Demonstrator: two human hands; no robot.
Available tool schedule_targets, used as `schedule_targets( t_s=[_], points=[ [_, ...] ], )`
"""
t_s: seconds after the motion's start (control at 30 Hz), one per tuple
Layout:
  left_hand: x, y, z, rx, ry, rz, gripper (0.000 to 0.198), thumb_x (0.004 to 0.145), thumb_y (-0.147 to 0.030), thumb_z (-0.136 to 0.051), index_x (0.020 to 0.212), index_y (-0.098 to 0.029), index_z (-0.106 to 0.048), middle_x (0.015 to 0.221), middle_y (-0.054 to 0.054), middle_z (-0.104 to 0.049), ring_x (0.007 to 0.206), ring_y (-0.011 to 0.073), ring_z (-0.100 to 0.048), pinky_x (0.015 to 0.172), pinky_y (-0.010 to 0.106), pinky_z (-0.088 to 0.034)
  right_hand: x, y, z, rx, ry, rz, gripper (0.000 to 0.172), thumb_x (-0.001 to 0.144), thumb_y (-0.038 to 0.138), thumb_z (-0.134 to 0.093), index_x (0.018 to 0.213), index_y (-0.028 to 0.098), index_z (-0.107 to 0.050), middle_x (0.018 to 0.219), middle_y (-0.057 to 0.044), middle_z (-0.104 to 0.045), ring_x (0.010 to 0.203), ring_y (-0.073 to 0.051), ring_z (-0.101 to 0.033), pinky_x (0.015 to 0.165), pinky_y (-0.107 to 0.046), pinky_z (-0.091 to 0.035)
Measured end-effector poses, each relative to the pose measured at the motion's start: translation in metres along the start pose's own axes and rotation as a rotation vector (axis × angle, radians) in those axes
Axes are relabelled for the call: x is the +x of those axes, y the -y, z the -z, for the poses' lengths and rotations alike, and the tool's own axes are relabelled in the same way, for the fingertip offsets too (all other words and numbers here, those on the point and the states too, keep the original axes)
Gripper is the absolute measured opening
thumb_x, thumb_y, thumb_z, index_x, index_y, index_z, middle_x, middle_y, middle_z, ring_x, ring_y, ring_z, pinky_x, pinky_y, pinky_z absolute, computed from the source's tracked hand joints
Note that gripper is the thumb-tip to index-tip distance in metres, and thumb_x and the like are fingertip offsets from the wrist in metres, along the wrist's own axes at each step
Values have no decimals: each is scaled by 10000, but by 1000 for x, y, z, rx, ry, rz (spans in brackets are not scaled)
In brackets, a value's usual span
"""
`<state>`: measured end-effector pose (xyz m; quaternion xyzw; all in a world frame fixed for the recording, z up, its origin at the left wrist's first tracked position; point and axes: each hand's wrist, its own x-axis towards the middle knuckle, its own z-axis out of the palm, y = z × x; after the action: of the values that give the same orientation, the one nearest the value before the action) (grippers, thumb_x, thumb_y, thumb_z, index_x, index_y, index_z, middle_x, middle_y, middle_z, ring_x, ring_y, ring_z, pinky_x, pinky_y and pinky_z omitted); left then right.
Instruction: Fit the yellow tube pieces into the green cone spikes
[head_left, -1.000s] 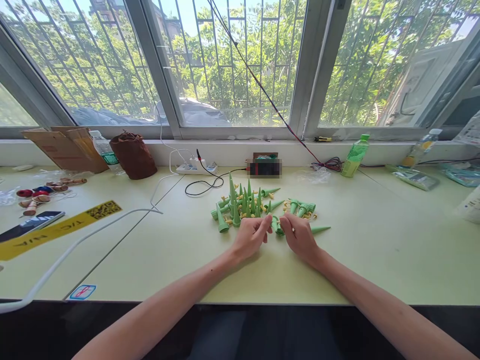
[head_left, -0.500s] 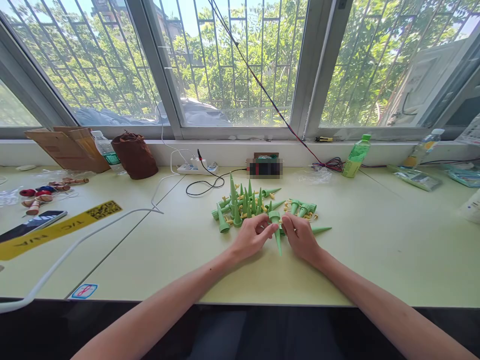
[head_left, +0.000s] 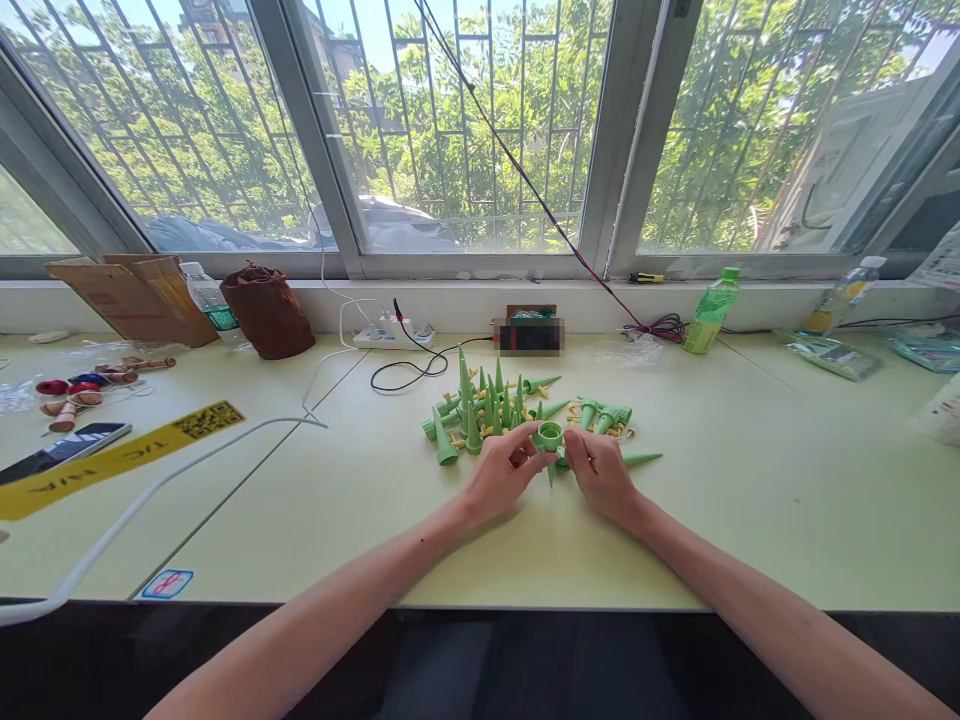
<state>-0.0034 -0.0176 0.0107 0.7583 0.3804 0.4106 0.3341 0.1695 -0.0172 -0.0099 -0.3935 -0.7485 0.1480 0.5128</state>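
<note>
My left hand [head_left: 504, 468] pinches a green plastic watering spike [head_left: 550, 434] between thumb and fingers. Its round, hollow collar is tipped up towards me, with the point directed down. Right beside the collar, my right hand [head_left: 598, 468] is closed, thumb against curled fingers; what it grips is hidden. Beyond my hands lies a cluster of green spikes [head_left: 470, 418], some upright and others on their sides, with small yellow parts mixed in. To the right of it are more spikes [head_left: 613, 418] and yellow pieces [head_left: 576, 412]. Another spike [head_left: 643, 459] points out past my right hand.
A power strip [head_left: 382, 336] with cables and a partly blurred dark box [head_left: 529, 335] stand by the window. A green bottle [head_left: 710, 312] is at the back right. To the left are a brown pouch [head_left: 268, 312], a phone [head_left: 67, 450] and a white cable [head_left: 180, 484].
The spike in my left hand has tilted, so its collar opening now faces up towards me and its point shows shorter. Both hands have stayed nearly in place.
</note>
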Motion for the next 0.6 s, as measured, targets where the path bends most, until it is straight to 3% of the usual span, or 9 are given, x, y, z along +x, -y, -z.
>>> schedule_targets(
  t_s=[0.17,0.3,0.43,0.6],
  points=[
    [-1,1,-3,-26,-33,10,372,857,-374,-616,1166,-186,-533,620,-59,-560,457,56,-374,457,167,-319,0,1,0,-44,-31,15,448,1022,399,-300,616,216,-345,541,44,-370,475,-102,-335,503,-259,-293],
    [-2,0,-3,-49,-55,-1,429,830,-426,-647,1159,-194,-498,640,-62,-573,454,53,-382,448,162,-307,0,2,1,-40,-59,3,435,1022,406,-292,634,218,-351,554,43,-379,488,-103,-349,508,-253,-302],
    [-2,-1,-3,-50,-72,-16,354,903,-509,-524,944,-161,-569,600,-28,-576,458,64,-434,441,172,-314,0,2,1,-36,-66,-19,419,1023,401,-297,651,217,-357,571,40,-392,502,-105,-363,523,-251,-314],
    [-1,0,-3,-187,-43,91,654,934,-645,-316,637,-131,-591,506,8,-543,359,58,-415,388,200,-309,-1,1,1,-40,-68,-33,411,1022,404,-301,653,224,-328,560,48,-365,494,-106,-347,514,-255,-301]
  ],
)
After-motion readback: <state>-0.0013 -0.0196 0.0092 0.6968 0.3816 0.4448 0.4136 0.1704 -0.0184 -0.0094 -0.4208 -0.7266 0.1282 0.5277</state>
